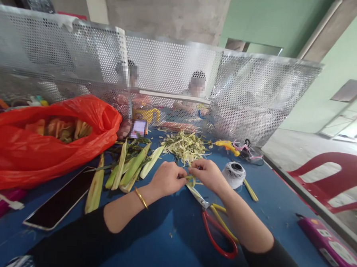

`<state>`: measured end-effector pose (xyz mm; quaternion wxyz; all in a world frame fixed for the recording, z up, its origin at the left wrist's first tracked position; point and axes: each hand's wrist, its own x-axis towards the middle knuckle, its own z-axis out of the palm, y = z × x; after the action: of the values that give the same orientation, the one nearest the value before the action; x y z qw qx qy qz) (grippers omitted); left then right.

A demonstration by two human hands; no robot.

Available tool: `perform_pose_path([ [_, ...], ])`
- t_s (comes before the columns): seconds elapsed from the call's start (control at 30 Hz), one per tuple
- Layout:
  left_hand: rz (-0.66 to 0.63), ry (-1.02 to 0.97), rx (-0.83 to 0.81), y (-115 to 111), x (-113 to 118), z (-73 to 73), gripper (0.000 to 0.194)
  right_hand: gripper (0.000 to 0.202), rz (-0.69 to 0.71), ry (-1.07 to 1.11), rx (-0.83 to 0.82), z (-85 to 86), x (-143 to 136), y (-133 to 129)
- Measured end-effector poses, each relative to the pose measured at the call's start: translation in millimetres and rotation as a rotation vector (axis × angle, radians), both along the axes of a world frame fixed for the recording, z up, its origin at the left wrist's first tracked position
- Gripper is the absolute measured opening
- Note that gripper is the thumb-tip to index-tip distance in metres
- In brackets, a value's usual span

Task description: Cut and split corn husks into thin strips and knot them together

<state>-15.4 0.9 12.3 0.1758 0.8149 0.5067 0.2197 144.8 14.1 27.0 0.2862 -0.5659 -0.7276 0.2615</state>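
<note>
Both hands meet over the middle of the blue table, fingertips pinched close together. My left hand (168,177), with a gold bangle at the wrist, grips one part of a narrow yellow-green husk strip (191,178). The fingers of my right hand (205,172) are closed on the same strip, just to the right. Below them lie scissors (219,233) with one red handle loop, blades pointing at the hands. A heap of shredded husk (185,146) is just beyond my fingers. Left of my left hand lie several green corn husks (135,167).
At left, a red plastic bag (54,163) of husks sits behind a dark phone (61,199). A white thread spool (234,174) and yellow glue gun (228,146) are at right. A perforated metal screen (173,65) bounds the far edge; people sit beyond. A purple box (329,247) lies at right.
</note>
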Motion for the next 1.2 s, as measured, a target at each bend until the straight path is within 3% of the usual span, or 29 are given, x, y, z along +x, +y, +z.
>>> perform_pose_path([
  [0.07,-0.053,-0.128,-0.113,3,-1,-5.1,0.017,0.024,-0.009,0.13,0.02,-0.1,0,1],
  [0.17,-0.198,-0.405,-0.419,5,-1,-12.0,0.018,0.027,-0.006,0.367,-0.021,0.1,0,1],
  [0.27,-0.227,-0.514,-0.574,5,-1,-13.7,0.022,0.027,-0.029,0.514,-0.087,1.0,0,3],
  [0.5,-0.304,-0.471,-0.593,5,-3,-5.7,0.018,0.029,-0.09,0.604,-0.278,0.3,-8,1],
  [0.8,-0.144,-0.509,-0.591,1,3,-9.2,0.025,0.024,0.009,0.606,-0.12,-12.0,-14,3],
  [0.9,-0.018,-0.624,-0.656,0,6,-9.1,0.022,0.011,-0.072,0.423,0.135,-9.6,-7,3],
  [1.0,0.153,-0.849,-0.693,4,7,-7.6,0.017,0.01,-0.062,0.072,0.634,0.2,-1,-7],
  [1.13,0.287,-1.107,-0.714,10,3,-1.5,0.014,0.024,0.43,-0.364,0.975,4.3,-9,-24],
  [1.2,0.281,-1.189,-0.741,10,2,1.9,0.014,0.026,0.546,-0.543,1.064,-3.3,-18,-27],
])
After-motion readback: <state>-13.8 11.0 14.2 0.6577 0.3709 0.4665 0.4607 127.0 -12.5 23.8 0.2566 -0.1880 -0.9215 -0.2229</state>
